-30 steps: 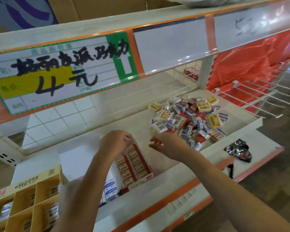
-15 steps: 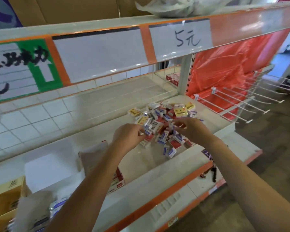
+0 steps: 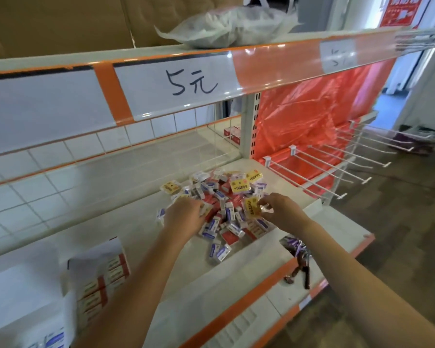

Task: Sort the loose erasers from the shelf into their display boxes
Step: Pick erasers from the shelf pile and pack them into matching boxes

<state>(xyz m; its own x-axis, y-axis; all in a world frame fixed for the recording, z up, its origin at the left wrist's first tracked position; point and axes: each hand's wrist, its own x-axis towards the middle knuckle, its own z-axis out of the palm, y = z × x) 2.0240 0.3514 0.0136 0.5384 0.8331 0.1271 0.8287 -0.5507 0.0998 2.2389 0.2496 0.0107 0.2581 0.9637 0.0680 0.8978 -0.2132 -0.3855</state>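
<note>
With your right hand (image 3: 283, 214) pinching a yellow eraser (image 3: 251, 208) and your left hand (image 3: 183, 215) curled into the eraser pile (image 3: 224, 204) mid-shelf (image 3: 126, 222), careless raking could knock erasers off the front edge.

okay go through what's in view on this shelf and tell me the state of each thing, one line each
Eraser pile: loose, heaped on the shelf, unsorted.
Left hand: down in the pile, fingers curled among erasers.
Right hand: pinching a yellow eraser at the pile's edge.
Red display box: open, rows partly filled.
Plastic bag: lying on the top shelf.
Display hooks: bare.
</note>
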